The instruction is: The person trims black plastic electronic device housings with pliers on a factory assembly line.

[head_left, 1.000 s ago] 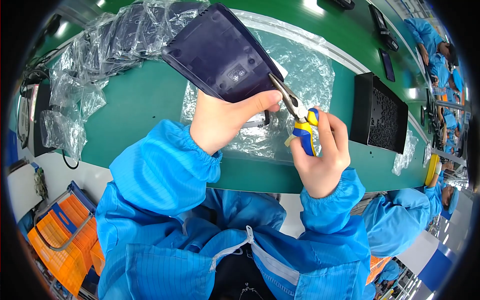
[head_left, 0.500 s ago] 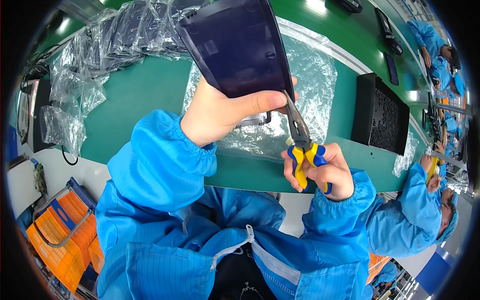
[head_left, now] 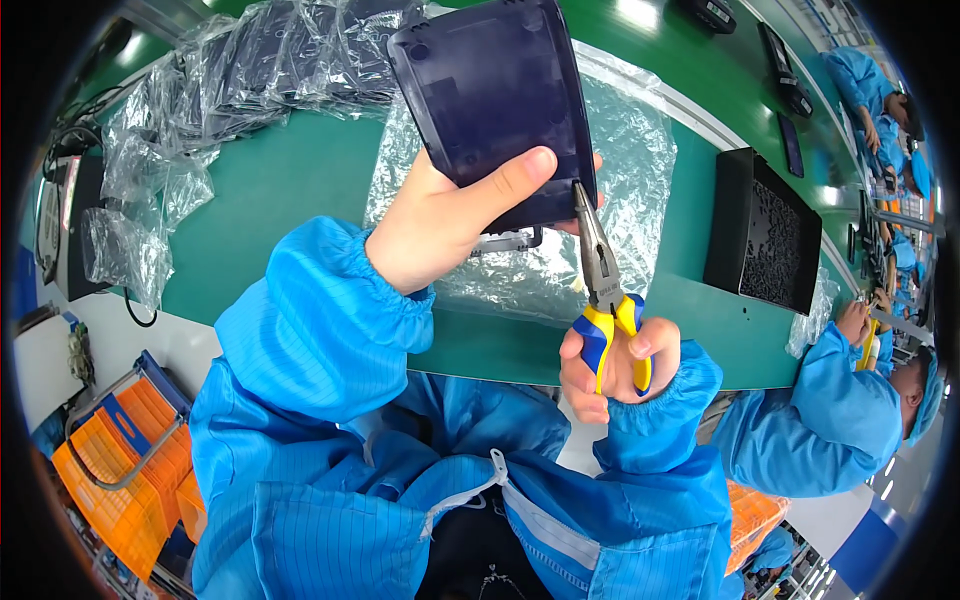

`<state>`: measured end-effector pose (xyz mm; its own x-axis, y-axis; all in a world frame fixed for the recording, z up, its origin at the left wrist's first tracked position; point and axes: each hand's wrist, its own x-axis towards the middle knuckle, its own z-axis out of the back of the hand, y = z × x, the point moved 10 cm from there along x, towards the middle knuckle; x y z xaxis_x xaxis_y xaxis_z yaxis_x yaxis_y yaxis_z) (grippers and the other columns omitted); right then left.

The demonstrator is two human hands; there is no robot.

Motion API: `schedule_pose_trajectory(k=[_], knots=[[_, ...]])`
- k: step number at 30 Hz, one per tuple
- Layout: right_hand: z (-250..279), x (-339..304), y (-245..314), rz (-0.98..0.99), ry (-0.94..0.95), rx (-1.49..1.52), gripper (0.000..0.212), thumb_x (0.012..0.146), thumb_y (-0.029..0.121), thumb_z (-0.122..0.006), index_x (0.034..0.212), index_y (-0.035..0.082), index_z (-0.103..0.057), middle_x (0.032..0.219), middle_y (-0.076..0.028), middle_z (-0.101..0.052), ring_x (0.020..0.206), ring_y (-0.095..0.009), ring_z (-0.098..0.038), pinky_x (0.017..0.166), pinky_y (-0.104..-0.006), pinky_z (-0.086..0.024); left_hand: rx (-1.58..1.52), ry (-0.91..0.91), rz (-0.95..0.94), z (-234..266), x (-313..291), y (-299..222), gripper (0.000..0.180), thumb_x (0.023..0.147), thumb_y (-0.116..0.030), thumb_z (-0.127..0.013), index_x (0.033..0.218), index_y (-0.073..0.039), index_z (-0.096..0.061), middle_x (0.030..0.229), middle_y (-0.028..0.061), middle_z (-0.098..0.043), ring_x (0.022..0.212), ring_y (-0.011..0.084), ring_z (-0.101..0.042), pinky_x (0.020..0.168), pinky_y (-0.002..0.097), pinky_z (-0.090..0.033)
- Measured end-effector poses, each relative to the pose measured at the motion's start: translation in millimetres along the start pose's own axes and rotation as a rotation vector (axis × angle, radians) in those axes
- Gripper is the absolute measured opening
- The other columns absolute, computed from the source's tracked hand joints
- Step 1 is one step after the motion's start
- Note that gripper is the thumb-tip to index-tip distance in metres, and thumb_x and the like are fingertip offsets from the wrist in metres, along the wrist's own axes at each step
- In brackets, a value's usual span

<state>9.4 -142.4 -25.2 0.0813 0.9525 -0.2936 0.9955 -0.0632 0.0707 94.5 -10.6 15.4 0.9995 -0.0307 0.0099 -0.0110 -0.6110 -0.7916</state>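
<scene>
My left hand [head_left: 450,210] grips a dark navy plastic cover [head_left: 495,105] by its near end, thumb across its inner face and fingers behind it. My right hand [head_left: 620,370] is closed round the yellow-and-blue handles of long-nose pliers [head_left: 602,270]. The pliers' tips meet the cover's near right edge, just beside my left thumb. Whether the jaws hold anything there is too small to tell. Below the cover, a second dark plastic part [head_left: 508,241] shows in part, lying on a clear plastic bag [head_left: 590,255] on the green table [head_left: 290,190].
Bagged dark covers [head_left: 290,60] line the far left. At the right stands a black box [head_left: 765,235] of small black pieces. Handheld devices [head_left: 785,70] lie beyond the rail. A co-worker in blue [head_left: 820,410] sits at the right; an orange chair [head_left: 130,450] stands lower left.
The cover has shifted slightly right and down, and my left thumb lies higher on it. My right hand has moved lower, its grip on the pliers turned. The co-worker at right has shifted.
</scene>
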Motion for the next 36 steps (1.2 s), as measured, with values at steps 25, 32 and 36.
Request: schedule_pose_trajectory(k=[25,32,36], knots=[[-37.9,-76.1,105.0,1.056,-1.299,-1.857,0.039,0.068,0.013,-0.067,0.102,-0.006,-0.059,0.090,-0.019,-0.058,0.078,-0.030,-0.059,0.068,-0.0331,-0.045,-0.035,-0.336,0.099,39.5,-4.5,12.0,0.049,0.087,-0.023,-0.043,0.130,0.000,-0.039,0.119,0.0176,-0.053,0.083,0.0159,-0.059,0.085,0.0327,-0.046],[-14.6,-79.7,112.9,0.844,-1.677,-2.123,0.052,0.067,0.022,-0.069,0.110,-0.002,-0.051,0.103,-0.014,-0.050,0.098,-0.030,-0.048,0.083,-0.0418,-0.037,-0.025,-0.281,0.087,27.8,-0.5,17.0,0.046,0.085,-0.022,-0.042,0.121,0.006,-0.045,0.088,0.0082,-0.058,0.068,0.0178,-0.048,0.078,0.0396,-0.045],[-33.7,-85.2,114.7,1.019,-1.581,-2.177,0.042,0.070,0.015,-0.071,0.107,-0.001,-0.057,0.101,-0.016,-0.054,0.090,-0.030,-0.055,0.077,-0.0367,-0.044,0.122,-0.234,0.105,25.3,-3.0,18.9,0.032,0.090,-0.022,-0.045,0.112,0.000,-0.050,0.086,0.0055,-0.053,0.067,0.0154,-0.045,0.071,0.0382,-0.045]])
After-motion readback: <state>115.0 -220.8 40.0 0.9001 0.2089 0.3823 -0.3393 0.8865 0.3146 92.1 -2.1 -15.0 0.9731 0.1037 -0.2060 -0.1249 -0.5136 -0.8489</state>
